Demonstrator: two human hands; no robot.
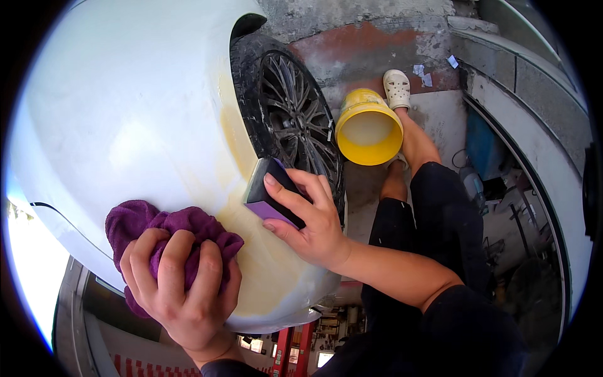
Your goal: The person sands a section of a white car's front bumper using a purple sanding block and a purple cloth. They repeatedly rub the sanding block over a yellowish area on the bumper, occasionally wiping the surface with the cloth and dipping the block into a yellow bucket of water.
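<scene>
My left hand point(182, 283) is closed around a bunched purple cloth point(188, 223), which rests against the white car panel point(132, 132). My right hand point(314, 220) grips a black and purple sanding block point(274, 191), its fingers along the near side. The block lies against the panel at the edge of the wheel arch. Around it the paint shows a cream-yellow patch point(257, 264) that runs up along the arch. The face of the block toward the panel is hidden.
A black spoked wheel point(295, 107) sits beside the block. To its right stands a yellow bucket point(369, 135) with cloudy liquid, close to my leg and a cream clog point(397, 88). Paper scraps point(422, 75) lie on the concrete floor. Several tools and containers show at the right.
</scene>
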